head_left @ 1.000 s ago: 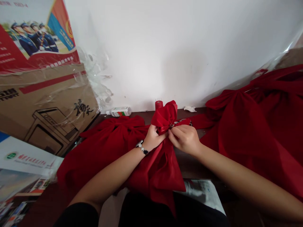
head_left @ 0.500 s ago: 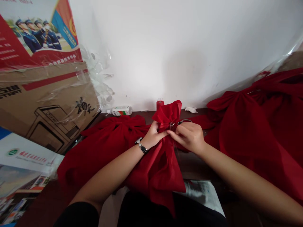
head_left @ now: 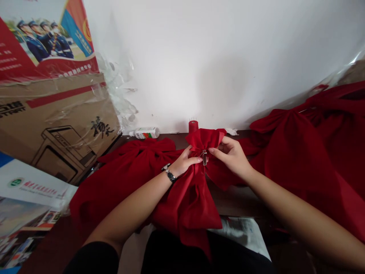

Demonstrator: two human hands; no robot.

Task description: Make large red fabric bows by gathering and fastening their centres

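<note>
Between the two hands lies a large red cloth bow (head_left: 196, 198), its cloth pinched into a tight gathered waist with a rounded puff of fabric rising above it, one broad wing spreading out past the left hand, a smaller wing beyond the right hand, and a long folded tail dropping toward the person's lap. A small metal clip (head_left: 204, 157) hangs on the front of the waist, between the hands. The left hand (head_left: 185, 161) is curled in a narrow hold around the left side of the waist, with a black-and-silver wristwatch (head_left: 170, 176) on its wrist. The right hand (head_left: 230, 156) sits just to the right of the clip, its fingertips (head_left: 213, 151) on the gathered cloth and thumb and fingers narrowly parted; whether it is gripping, I cannot tell. Directly beyond the hands, against the white wall (head_left: 216, 64), stands a red thread spool (head_left: 193, 126), with a white bottle (head_left: 145, 133) further left and a crumpled white tissue (head_left: 231, 131) beyond the right hand. Another red cloth bow (head_left: 308, 160) heaps up to the right of the right forearm, on the dark wooden table (head_left: 236, 201). Left of the left hand, a cardboard box (head_left: 57, 121) leans under clear plastic sheeting (head_left: 119, 91), a poster (head_left: 42, 42) above it.
</note>
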